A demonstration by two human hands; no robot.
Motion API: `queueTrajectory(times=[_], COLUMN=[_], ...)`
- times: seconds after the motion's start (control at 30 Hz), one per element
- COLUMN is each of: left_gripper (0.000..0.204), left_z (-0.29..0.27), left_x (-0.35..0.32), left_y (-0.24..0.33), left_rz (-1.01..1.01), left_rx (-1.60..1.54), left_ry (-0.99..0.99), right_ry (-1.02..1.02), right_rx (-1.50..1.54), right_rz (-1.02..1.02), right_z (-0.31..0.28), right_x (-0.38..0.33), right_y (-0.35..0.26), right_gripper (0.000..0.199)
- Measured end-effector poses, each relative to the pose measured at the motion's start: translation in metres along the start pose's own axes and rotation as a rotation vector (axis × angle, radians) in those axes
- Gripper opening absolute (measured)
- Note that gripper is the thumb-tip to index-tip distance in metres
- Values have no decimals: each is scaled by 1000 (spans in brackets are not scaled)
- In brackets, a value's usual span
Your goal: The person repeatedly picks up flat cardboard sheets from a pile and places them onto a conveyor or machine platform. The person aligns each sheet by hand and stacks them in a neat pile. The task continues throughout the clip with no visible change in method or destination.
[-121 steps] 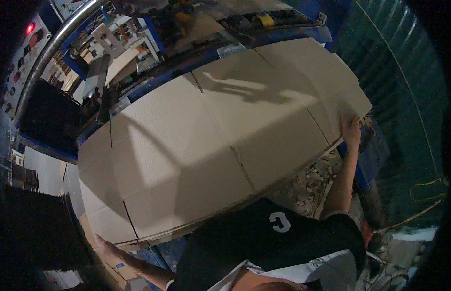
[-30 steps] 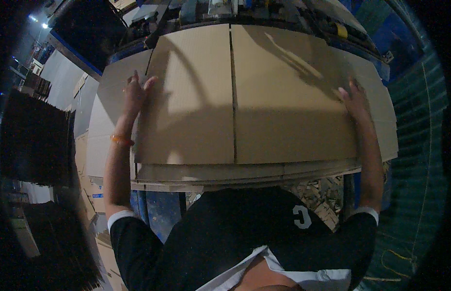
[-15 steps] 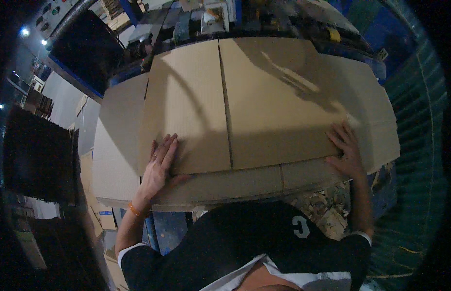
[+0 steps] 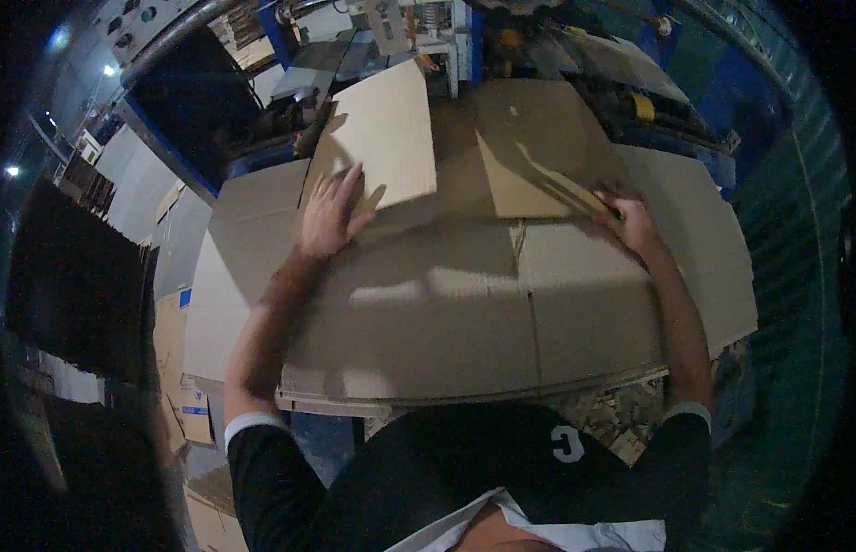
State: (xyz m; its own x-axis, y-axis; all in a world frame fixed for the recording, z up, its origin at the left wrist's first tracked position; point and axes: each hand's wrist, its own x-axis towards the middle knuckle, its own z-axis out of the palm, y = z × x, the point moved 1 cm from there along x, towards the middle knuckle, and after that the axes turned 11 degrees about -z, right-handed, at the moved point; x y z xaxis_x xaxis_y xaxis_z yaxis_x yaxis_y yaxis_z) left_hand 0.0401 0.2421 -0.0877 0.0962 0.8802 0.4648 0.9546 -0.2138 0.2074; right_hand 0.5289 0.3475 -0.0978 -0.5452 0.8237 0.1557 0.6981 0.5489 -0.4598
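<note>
A large flat brown cardboard sheet [image 4: 428,313] with fold creases lies across a stack in front of me. Its far part is raised as two flaps, a lighter left flap [image 4: 386,138] and a shadowed right flap [image 4: 538,147]. My left hand [image 4: 328,213] lies flat with fingers spread at the lower edge of the left flap. My right hand [image 4: 626,221] presses with curled fingers on the lower right corner of the right flap. Both forearms reach up over the sheet from my dark sleeves.
A blue-framed machine [image 4: 428,28] with rollers stands right behind the cardboard. More flat cardboard [image 4: 175,340] lies lower on the left, beside a dark stack [image 4: 74,285]. Cardboard scraps [image 4: 621,423] litter the floor under the sheet's right front. A green mesh barrier [image 4: 796,276] runs along the right.
The far half of the sheet has folded up into two flaps. Both hands have moved forward from the near edge to those flaps.
</note>
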Motion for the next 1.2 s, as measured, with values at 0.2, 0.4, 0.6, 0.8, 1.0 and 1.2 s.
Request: queueTrajectory(times=[0.2,0.4,0.6,0.8,1.0,1.2], left_gripper=[80,68,75,78,46,33], left_z=[-8,-95,-76,-100,-146,-122], left_x=[-7,-189,-267,-220,-223,-235], left_y=[2,-26,-40,-33,-44,-68], left_rz=[-266,-875,-1391,-1374,-615,-987], left_rx=[226,272,412,315,246,-1454], left_ry=[190,676,403,481,951,885], right_ry=[159,602,205,587,1235,1357], right_rx=[-537,-367,-706,-548,279,589], right_rz=[-15,391,682,880,373,-95], right_z=[2,-33,-19,-15,-58,-88], right_x=[-21,-215,-278,-274,-270,-238], right_y=[-30,19,109,146,179,2], right_gripper=[48,63,60,49,48,52])
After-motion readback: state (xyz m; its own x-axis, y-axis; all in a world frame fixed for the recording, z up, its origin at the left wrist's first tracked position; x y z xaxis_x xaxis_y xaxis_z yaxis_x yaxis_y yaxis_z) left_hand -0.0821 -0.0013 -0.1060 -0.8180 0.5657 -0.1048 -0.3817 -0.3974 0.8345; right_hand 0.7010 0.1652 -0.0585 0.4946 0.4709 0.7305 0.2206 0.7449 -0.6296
